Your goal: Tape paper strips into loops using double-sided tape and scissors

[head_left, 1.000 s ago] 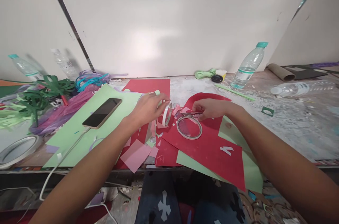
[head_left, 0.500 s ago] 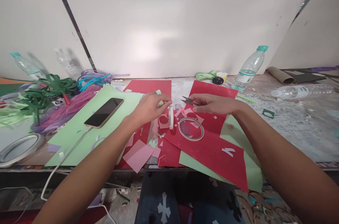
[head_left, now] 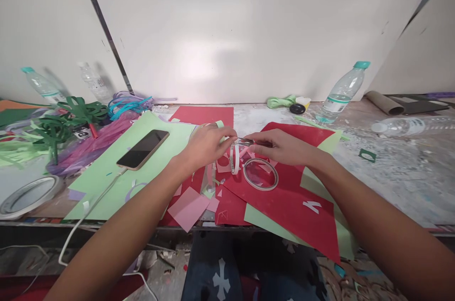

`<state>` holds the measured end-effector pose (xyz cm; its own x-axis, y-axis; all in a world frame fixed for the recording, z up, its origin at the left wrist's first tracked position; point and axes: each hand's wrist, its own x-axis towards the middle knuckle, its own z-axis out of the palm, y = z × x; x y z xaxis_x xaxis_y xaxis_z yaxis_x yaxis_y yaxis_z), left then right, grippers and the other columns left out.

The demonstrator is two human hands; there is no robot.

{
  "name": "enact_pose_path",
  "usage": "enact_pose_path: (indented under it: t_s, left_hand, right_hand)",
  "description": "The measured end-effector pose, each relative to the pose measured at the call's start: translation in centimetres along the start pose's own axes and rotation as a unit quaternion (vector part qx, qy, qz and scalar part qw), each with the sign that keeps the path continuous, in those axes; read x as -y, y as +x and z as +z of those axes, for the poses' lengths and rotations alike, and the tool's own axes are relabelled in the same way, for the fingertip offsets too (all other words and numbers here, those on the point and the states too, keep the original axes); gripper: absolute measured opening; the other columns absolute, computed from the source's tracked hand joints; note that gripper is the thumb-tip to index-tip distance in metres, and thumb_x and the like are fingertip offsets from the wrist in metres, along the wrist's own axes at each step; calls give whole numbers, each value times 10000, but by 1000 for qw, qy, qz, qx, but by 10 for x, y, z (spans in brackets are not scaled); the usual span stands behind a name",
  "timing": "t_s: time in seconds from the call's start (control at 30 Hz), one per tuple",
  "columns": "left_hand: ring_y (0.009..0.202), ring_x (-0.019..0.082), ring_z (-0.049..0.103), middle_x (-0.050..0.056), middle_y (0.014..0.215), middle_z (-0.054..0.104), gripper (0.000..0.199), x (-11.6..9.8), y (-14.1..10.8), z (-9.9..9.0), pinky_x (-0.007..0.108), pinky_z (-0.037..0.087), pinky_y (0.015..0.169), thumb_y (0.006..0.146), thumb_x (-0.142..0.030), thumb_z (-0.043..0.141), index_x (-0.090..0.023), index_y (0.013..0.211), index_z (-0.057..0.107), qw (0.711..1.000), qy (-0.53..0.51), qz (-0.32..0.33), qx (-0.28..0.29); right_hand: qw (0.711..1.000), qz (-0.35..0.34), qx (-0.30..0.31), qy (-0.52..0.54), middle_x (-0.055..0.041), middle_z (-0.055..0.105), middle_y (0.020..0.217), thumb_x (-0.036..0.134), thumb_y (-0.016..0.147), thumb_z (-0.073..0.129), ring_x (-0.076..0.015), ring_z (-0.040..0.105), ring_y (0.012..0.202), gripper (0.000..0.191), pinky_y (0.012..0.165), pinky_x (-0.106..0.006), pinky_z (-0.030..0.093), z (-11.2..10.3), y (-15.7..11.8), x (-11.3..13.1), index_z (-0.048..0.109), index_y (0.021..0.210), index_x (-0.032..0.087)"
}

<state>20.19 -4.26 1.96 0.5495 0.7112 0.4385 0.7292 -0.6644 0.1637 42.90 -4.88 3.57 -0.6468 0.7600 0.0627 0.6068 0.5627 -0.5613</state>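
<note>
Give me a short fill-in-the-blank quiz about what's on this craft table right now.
1. The left hand holds a small roll of tape standing on its ____.
2. The right hand holds small ____ at that roll.
3. The phone lies on a light ____ sheet of paper.
4. A second tape ring lies flat on the ____ paper.

Missing words: edge; scissors; green; red

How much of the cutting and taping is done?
Some is done: paper scraps and a white cut-out lie on the red sheets. In hand: the left hand holds a tape roll upright while the right hand brings small snips to it. Left: whole green sheets lie uncut.
</note>
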Motion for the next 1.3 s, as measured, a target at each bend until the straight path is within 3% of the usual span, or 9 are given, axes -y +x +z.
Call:
enact_pose_path:
  t_s: [0.3,1.07,1.3]
  left_hand:
    - [751,208,585,42,756,684,289,-1,-1,3,314,421,670,925,-371,411,-220,989,649,999,39,13,-12]
    - [718,208,568,36,695,665,294,-4,-2,5,286,352,569,940,-342,389,-202,973,645,995,83,55,-27]
    - [700,201,576,38,703,667,313,-4,-1,8,304,388,625,947,-344,366,-198,971,642,996,71,54,-28]
  right_hand:
    - [998,-34,-32,-39,31,482,541,412,911,427,-85,330,465,347,464,-236,270,7,2,-1,688,988,197]
    - [989,-18,-56,-137,18,591,562,381,921,411,-83,402,448,321,475,-251,259,6,-1,8,692,922,226]
    - [990,-28,-47,-127,10,577,533,391,917,410,-95,390,440,339,476,-266,256,7,0,5,705,943,227]
